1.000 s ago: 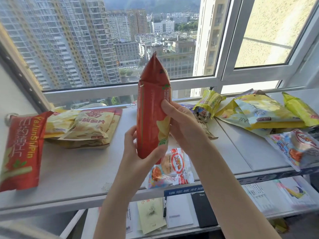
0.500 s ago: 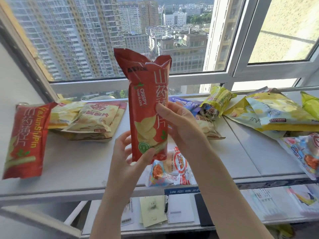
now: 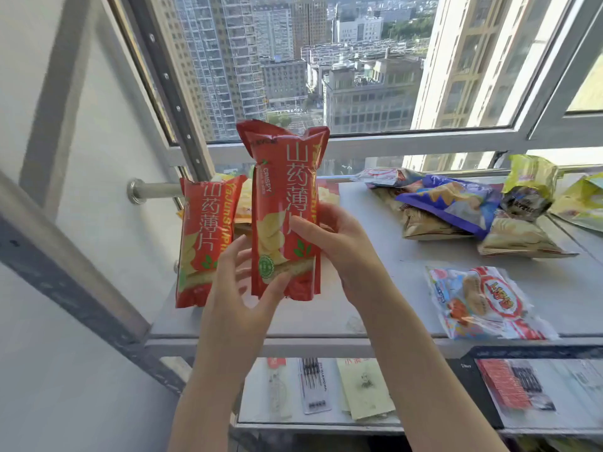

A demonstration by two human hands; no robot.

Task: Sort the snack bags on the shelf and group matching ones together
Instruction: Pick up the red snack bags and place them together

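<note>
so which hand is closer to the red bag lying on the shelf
Left. The left hand is right beside the lying red bag, overlapping its edge in view; the right hand grips the held red bag further right.

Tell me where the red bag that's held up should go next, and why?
Probably lay the held red bag down beside the other red bag at the left end of the shelf. Both show the same print, so they match, and it hangs in the air right next to that one.
</note>
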